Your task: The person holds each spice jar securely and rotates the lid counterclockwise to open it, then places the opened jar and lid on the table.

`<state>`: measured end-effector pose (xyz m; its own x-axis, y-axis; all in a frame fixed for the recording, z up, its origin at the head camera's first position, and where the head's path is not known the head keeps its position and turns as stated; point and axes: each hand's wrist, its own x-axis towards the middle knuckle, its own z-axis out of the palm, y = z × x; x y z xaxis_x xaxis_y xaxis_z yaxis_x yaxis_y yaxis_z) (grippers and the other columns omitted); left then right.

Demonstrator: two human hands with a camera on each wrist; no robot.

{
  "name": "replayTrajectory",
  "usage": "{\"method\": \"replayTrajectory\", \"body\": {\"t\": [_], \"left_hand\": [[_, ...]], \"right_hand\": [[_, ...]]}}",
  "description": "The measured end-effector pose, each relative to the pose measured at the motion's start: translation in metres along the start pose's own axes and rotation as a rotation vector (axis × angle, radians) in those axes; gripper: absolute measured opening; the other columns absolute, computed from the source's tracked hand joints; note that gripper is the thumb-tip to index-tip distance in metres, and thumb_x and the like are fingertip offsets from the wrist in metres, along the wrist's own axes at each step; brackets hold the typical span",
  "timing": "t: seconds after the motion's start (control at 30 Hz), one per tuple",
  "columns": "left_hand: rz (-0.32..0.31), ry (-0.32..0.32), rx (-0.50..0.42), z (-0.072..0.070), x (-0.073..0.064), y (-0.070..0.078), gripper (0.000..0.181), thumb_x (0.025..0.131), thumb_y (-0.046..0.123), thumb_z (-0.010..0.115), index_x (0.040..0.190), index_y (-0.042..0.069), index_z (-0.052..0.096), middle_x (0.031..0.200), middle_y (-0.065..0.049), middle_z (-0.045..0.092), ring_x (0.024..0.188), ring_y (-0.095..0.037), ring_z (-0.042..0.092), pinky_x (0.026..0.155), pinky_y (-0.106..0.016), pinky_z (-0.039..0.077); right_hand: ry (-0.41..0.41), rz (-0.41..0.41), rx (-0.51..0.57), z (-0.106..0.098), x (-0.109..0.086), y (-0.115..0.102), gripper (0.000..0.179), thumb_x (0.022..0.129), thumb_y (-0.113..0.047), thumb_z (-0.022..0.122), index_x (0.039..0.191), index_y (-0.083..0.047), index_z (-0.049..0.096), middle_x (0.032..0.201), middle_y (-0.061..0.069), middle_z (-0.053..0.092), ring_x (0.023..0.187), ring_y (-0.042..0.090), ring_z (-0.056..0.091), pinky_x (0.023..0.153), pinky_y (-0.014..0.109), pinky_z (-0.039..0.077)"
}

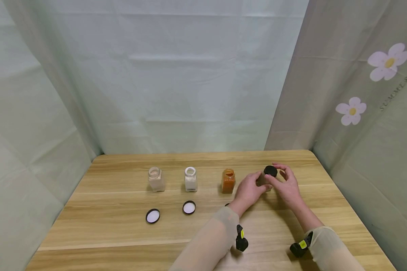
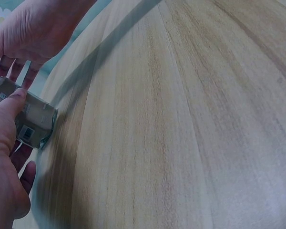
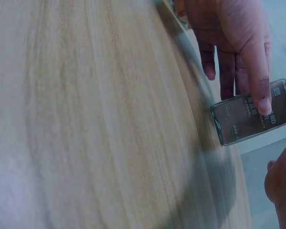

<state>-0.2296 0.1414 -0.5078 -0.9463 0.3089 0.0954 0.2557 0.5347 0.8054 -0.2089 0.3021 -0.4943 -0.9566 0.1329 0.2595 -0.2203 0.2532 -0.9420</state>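
Note:
A square glass jar [image 3: 233,121] of brownish powder, with printed lettering on its side, stands at the right end of the row. My left hand [image 1: 249,190] holds its body, the thumb across the printed face in the right wrist view. On top is a black lid [image 1: 270,171], which my right hand [image 1: 288,188] grips by its edge with thumb and fingers. Just left of my left hand stands a lidless jar of orange-red powder [image 1: 228,182]. In the head view, my hands cover most of the held jar.
Farther left on the wooden table [image 1: 122,233] stand an uncapped jar of white contents [image 1: 191,182] and one of pale beige powder [image 1: 157,182]. Two black lids with white insides, one nearer the middle [image 1: 189,207] and one farther left [image 1: 153,216], lie before them. Curtains surround the table.

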Motion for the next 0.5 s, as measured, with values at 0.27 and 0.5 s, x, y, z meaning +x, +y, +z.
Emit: {"method": "replayTrajectory", "body": {"t": [0.27, 0.5], "left_hand": [[-0.005, -0.001, 0.005, -0.0001, -0.0005, 0.0011, 0.064, 0.091, 0.047, 0.076, 0.146, 0.019, 0.059, 0.139, 0.0, 0.062, 0.128, -0.016, 0.056, 0.106, -0.035, 0.045], [-0.012, -0.002, 0.0, -0.0001, -0.0009, 0.0011, 0.064, 0.092, 0.047, 0.076, 0.147, 0.019, 0.059, 0.139, 0.001, 0.061, 0.129, -0.016, 0.056, 0.106, -0.035, 0.045]], "right_hand": [[-0.008, -0.021, -0.003, -0.0011, -0.0008, -0.0001, 0.05, 0.094, -0.012, 0.076, 0.134, 0.005, 0.051, 0.148, 0.021, 0.047, 0.139, 0.023, 0.037, 0.118, 0.053, 0.021], [-0.013, -0.055, -0.027, -0.0012, -0.0009, 0.0003, 0.047, 0.096, -0.012, 0.073, 0.136, 0.004, 0.054, 0.145, 0.018, 0.05, 0.135, 0.012, 0.04, 0.116, 0.05, 0.023]]}}
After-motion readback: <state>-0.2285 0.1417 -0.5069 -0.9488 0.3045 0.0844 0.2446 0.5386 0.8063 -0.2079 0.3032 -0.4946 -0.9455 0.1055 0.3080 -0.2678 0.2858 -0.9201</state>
